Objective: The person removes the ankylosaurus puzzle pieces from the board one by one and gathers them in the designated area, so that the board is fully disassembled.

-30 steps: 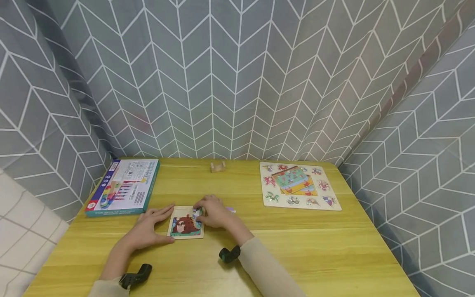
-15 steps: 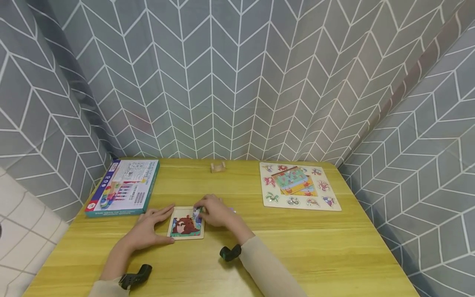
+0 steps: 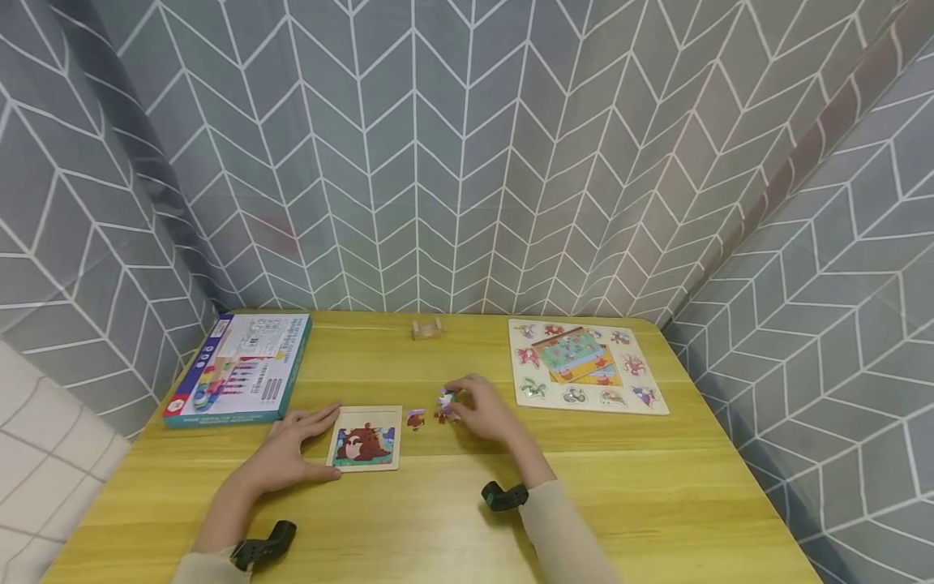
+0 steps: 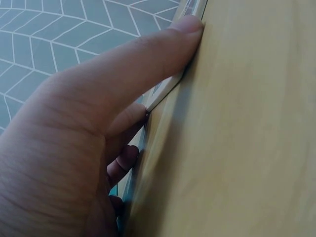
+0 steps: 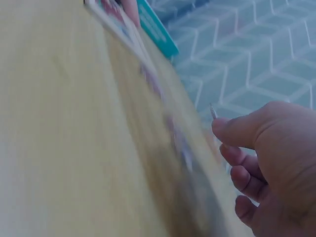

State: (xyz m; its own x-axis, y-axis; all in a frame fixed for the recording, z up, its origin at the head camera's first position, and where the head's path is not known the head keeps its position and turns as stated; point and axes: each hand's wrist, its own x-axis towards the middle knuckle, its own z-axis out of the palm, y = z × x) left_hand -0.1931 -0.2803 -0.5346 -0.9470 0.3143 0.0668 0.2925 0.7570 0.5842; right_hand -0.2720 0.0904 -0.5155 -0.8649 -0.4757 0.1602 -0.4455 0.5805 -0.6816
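While spread left fingers (image 3: 318, 419) touch the puzzle tray (image 3: 372, 416), the right fingers (image 5: 239, 130) pinch a puzzle piece (image 5: 213, 111) at their tips.

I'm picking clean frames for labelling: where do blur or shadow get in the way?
Head view: soft light, tray legible, box print too fine to read; left wrist: shadow darkens the table beside the left hand; right wrist: loose pieces smeared, right hand sharper.
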